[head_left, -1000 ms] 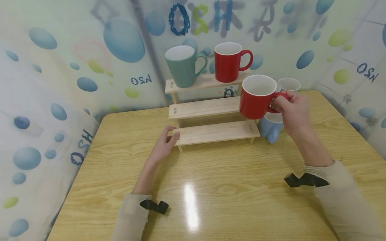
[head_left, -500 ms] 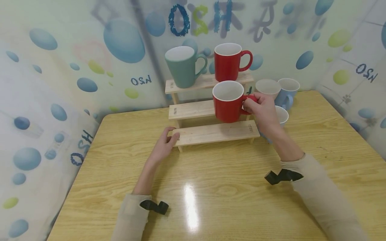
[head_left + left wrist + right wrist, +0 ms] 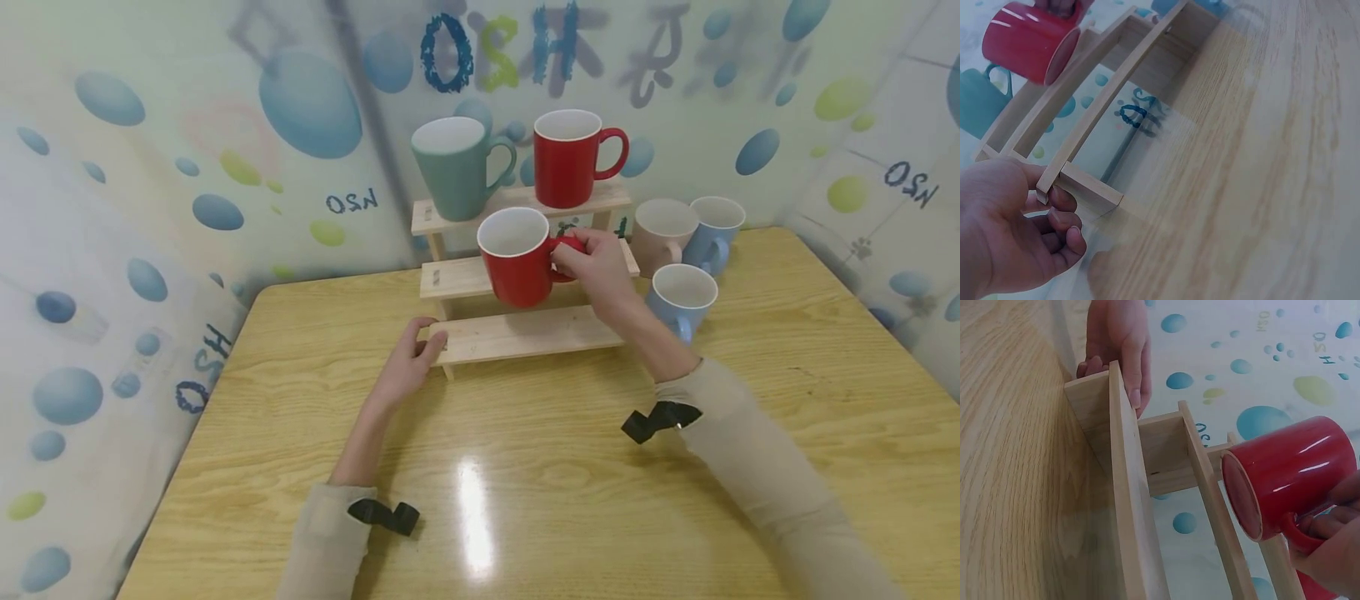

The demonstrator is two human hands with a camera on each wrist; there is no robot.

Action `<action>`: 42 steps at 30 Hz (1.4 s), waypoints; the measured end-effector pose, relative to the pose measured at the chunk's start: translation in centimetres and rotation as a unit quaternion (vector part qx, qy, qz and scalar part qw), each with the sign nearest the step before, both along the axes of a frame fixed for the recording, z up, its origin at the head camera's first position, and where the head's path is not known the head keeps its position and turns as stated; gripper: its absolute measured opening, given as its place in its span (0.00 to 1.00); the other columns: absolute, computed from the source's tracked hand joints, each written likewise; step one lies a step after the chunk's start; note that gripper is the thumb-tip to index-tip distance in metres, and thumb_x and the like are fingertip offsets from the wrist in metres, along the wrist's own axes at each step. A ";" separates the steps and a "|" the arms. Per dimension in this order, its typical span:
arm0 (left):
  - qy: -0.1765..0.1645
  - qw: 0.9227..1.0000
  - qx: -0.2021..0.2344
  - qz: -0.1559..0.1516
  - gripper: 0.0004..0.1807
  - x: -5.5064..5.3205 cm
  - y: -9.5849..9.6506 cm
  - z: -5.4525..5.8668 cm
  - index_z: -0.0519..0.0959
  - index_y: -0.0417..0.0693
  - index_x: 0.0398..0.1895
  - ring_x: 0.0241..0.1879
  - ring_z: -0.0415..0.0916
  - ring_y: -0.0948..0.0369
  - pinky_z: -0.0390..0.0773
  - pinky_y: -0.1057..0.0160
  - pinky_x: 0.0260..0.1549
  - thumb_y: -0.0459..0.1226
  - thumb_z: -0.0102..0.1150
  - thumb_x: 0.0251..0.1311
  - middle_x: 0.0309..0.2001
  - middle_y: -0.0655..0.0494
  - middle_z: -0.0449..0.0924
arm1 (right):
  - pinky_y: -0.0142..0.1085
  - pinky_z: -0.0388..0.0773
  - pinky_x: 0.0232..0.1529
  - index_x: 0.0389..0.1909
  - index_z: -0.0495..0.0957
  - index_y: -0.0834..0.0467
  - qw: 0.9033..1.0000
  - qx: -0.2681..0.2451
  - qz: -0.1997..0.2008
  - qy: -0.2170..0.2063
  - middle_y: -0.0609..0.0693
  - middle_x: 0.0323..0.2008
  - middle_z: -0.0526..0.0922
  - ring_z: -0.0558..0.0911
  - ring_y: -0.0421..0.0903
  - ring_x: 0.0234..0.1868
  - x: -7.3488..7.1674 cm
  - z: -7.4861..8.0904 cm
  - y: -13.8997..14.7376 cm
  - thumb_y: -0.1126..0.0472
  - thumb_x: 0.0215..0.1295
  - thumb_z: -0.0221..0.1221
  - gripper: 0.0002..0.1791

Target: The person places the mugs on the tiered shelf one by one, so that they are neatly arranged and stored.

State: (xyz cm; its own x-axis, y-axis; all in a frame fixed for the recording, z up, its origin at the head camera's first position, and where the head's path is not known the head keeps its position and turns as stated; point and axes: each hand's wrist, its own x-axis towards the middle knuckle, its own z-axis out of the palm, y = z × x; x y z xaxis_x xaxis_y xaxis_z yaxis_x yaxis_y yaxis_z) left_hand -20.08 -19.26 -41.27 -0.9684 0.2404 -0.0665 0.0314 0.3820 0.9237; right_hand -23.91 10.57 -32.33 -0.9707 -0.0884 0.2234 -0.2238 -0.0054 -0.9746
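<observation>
Carrying by the look of it. Clock centred on the held red mug (image 3: 517, 262), 12 = top of head view.

Right hand (image 3: 600, 267) at 3, fingers clamped on the mug handle (image 3: 1297, 534). Mug near upright, over or just in front of the middle shelf (image 3: 450, 275); can't tell which. Underside visible in both wrist views, so probably off the wood. Left hand (image 3: 405, 362) at 8, fingers clamped round the near-left end of the bottom shelf (image 3: 525, 332), thumb on top.

To do it well:
- Keep left hold firm, pressing down, not pulling. Probably a light rack, easy to skid.
- Watch for droop toward 9: likely with a handle-only hold. Keep wrist stiff, rim level.
- Keep rim off the top shelf (image 3: 513, 202) edge at 12; hard to judge that gap. Avoid bumping teal mug (image 3: 453, 175) at 11 and second red mug (image 3: 564, 171) at 1.
- Keep forearm clear of the near blue mug (image 3: 678, 304), between 3 and 4. Less worry about beige mug (image 3: 660, 229) at 3.
- If lowering, go straight down, whole base inside the board's front edge, and let go only after flat contact.
</observation>
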 end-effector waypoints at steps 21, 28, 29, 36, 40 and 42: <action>0.007 1.000 -0.010 0.006 0.26 -0.1 -0.1 -0.2 0.60 0.46 0.71 0.22 0.57 0.61 0.64 0.62 0.26 0.49 0.45 0.79 0.40 0.46 0.73 | 0.34 0.78 0.41 0.25 0.71 0.61 0.998 -0.024 0.056 0.022 0.50 0.20 0.73 0.73 0.47 0.29 -3.4 -1.0 -4.0 0.68 0.68 0.52 0.09; 0.004 1.000 -0.012 0.010 0.26 0.0 -0.1 -0.1 0.59 0.47 0.72 0.25 0.59 0.59 0.66 0.60 0.29 0.49 0.46 0.79 0.51 0.41 0.76 | 0.35 0.71 0.36 0.20 0.66 0.60 0.997 -0.039 0.064 0.020 0.50 0.16 0.65 0.67 0.46 0.24 -4.5 -1.5 -4.7 0.69 0.66 0.50 0.13; 0.004 1.000 -0.011 0.011 0.26 0.0 -0.1 -0.1 0.60 0.47 0.71 0.25 0.59 0.59 0.65 0.60 0.28 0.50 0.46 0.79 0.50 0.42 0.76 | 0.35 0.70 0.35 0.20 0.66 0.59 0.997 -0.041 0.063 0.019 0.50 0.16 0.64 0.66 0.46 0.24 -4.7 -1.6 -4.8 0.69 0.66 0.49 0.13; 0.007 1.000 -0.009 0.007 0.27 -0.1 -0.1 -0.3 0.60 0.45 0.72 0.23 0.57 0.61 0.63 0.62 0.25 0.50 0.45 0.79 0.38 0.46 0.71 | 0.36 0.70 0.36 0.21 0.66 0.60 0.998 -0.024 0.061 0.024 0.51 0.18 0.66 0.69 0.47 0.27 -5.4 -1.7 -5.0 0.68 0.67 0.49 0.13; 0.007 1.000 -0.012 0.006 0.26 0.0 0.0 0.3 0.60 0.43 0.72 0.23 0.58 0.61 0.65 0.62 0.26 0.47 0.45 0.80 0.45 0.42 0.74 | 0.36 0.71 0.37 0.22 0.66 0.60 0.998 -0.016 0.061 0.022 0.51 0.18 0.68 0.70 0.48 0.28 -5.7 -1.6 -5.0 0.69 0.67 0.49 0.12; 0.008 1.000 -0.015 0.006 0.25 0.0 0.1 0.4 0.60 0.44 0.71 0.24 0.59 0.60 0.65 0.62 0.27 0.47 0.45 0.80 0.47 0.40 0.75 | 0.36 0.73 0.39 0.22 0.67 0.61 0.998 -0.014 0.062 0.020 0.51 0.19 0.69 0.71 0.49 0.29 -5.7 -1.5 -5.0 0.69 0.67 0.49 0.12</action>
